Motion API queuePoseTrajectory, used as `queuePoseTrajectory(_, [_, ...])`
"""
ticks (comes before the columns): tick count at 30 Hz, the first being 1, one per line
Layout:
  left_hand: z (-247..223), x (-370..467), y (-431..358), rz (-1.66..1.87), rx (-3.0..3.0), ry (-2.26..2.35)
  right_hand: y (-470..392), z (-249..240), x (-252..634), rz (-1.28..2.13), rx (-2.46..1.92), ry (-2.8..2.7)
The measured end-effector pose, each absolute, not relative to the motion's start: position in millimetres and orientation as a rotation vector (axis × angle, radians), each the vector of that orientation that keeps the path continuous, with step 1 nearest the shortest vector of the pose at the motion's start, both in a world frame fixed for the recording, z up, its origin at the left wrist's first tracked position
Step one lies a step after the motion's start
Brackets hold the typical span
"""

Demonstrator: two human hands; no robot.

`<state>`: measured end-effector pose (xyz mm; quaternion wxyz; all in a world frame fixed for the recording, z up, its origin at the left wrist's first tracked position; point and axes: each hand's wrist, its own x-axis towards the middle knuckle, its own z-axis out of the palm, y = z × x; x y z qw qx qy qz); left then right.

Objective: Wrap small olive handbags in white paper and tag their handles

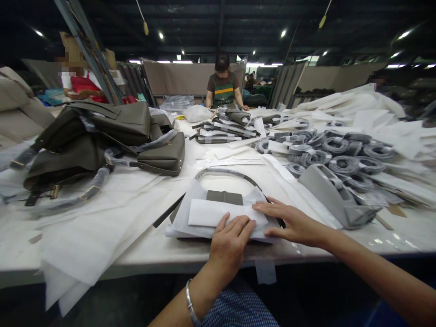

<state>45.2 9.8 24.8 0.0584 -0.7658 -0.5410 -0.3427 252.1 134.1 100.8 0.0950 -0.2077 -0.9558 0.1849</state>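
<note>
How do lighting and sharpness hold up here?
Head view: lamps glare against a dark roof; glints speckle the table front right; white sheets smear and stretch toward the right edge; left hand and right hand look fairly crisp.

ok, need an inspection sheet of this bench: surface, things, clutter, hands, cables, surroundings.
Surface: white table, largely covered.
Things: dark bag, mostly under white wrapping; folded white strip on top.
Clutter: piled dark bags and loose sheets left; coiled grey bundles and grey piece right.
Hands: left flat on the strip; right at the wrapping's right side. Neither grips.
Cables: two cords hanging overhead.
Surroundings: person in green apron opposite; ceiling lights on.
</note>
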Motion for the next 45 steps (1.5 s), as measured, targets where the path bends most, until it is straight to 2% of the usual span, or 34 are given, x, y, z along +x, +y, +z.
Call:
queuePoseTrajectory(6, [27.9,45.7,9.0,-1.019,-2.303,-1.633,132.1,110.9,243.5,0.390,-0.510,-2.928])
queuePoseTrajectory(11, [26.7,45.1,9.4,-0.971,-2.292,-1.623,133.7,98.7,236.1,0.240,-0.337,-2.863])
queuePoseTrajectory(18, [20.2,46.3,9.8,-0.794,-2.225,-1.624,101.8,81.1,240.2,0.077,-0.450,-2.565])
queuePoseTrajectory(26, [20.4,47.1,10.9,-0.859,-2.203,-1.624,76.3,74.3,239.7,-0.081,-0.431,-2.458])
queuePoseTrajectory(31, [17.6,46.0,9.9,-0.997,-2.204,-1.549,67.7,63.9,248.2,-0.067,-0.400,-2.422])
queuePoseTrajectory(35, [17.9,46.1,9.6,-1.051,-2.194,-1.512,73.9,74.5,258.0,0.142,-0.478,-2.397])
queuePoseTrajectory(38, [19.7,46.1,9.3,-1.022,-2.197,-1.500,97.9,87.7,255.3,0.142,-0.590,-2.389])
queuePoseTrajectory(45, [20.1,46.0,8.8,-0.972,-2.182,-1.503,168.9,87.8,219.9,0.146,-0.954,-2.778])
